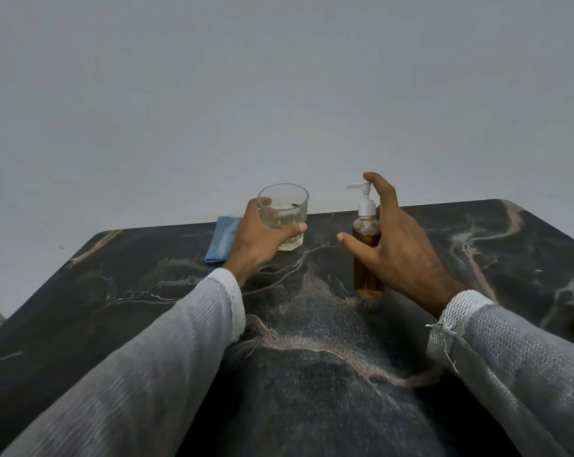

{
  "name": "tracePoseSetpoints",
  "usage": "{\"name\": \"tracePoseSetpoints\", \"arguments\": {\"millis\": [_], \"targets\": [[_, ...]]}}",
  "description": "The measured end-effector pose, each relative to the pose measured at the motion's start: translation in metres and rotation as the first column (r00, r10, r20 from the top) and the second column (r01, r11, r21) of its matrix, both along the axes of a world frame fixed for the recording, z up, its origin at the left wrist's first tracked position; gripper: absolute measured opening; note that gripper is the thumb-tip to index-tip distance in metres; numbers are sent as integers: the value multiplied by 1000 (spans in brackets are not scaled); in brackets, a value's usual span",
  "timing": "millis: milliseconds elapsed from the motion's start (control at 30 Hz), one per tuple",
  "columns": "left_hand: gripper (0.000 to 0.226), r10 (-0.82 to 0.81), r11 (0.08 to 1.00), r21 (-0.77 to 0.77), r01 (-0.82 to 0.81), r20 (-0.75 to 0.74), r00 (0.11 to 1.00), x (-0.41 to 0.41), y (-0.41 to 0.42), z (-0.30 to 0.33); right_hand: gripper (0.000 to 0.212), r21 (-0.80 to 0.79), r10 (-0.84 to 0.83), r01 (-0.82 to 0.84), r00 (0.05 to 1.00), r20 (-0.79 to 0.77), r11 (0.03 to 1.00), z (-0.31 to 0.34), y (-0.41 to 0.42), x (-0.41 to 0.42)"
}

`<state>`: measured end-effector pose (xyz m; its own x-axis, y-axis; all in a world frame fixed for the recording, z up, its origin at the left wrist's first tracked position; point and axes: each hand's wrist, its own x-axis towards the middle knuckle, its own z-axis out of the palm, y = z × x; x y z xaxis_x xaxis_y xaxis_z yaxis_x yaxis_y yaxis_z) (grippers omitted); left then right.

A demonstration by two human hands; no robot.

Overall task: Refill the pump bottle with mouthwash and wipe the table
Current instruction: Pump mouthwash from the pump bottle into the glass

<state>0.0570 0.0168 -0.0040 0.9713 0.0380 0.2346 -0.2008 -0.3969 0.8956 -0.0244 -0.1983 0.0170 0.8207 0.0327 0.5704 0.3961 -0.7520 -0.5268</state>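
Observation:
A clear drinking glass (pixel 284 206) stands near the table's far edge, and my left hand (pixel 257 240) grips it around its lower half. To its right a pump bottle (pixel 367 255) with amber liquid and a white pump head stands upright. My right hand (pixel 399 240) is spread open around the bottle: the forefinger reaches up beside the pump head, the thumb points left in front of the bottle. Whether the palm touches the bottle I cannot tell.
A folded blue cloth (pixel 221 240) lies just left of the glass, partly behind my left hand. The dark marbled table (pixel 312 357) ends close behind the glass against a plain grey wall. Its rounded corners sit at far left and far right.

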Motion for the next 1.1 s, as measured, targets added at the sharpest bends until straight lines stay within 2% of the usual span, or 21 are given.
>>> {"name": "tracePoseSetpoints", "arguments": {"millis": [133,333,500,700,900,1100], "targets": [[87,-35,999,-16,35,28,999,-63,14,10,91,44,16,-14,999,-42,999,2,5,-34],[85,-8,989,-145,14,41,999,-162,24,8,90,62,56,-52,997,-57,997,6,16,-91],[87,-14,992,-123,20,49,999,-218,21,-7,84,68,53,-48,996,-72,997,11,23,-134],[88,-19,993,-116,28,81,997,-237,14,-18,78,48,46,-43,996,-70,998,7,30,-164],[84,-29,993,-109,39,94,995,-231,13,-26,81,97,135,-128,988,-72,987,1,39,-174],[91,-26,995,-94,36,110,994,-224,12,-29,68,48,168,-166,985,-44,985,3,54,-174]]}}
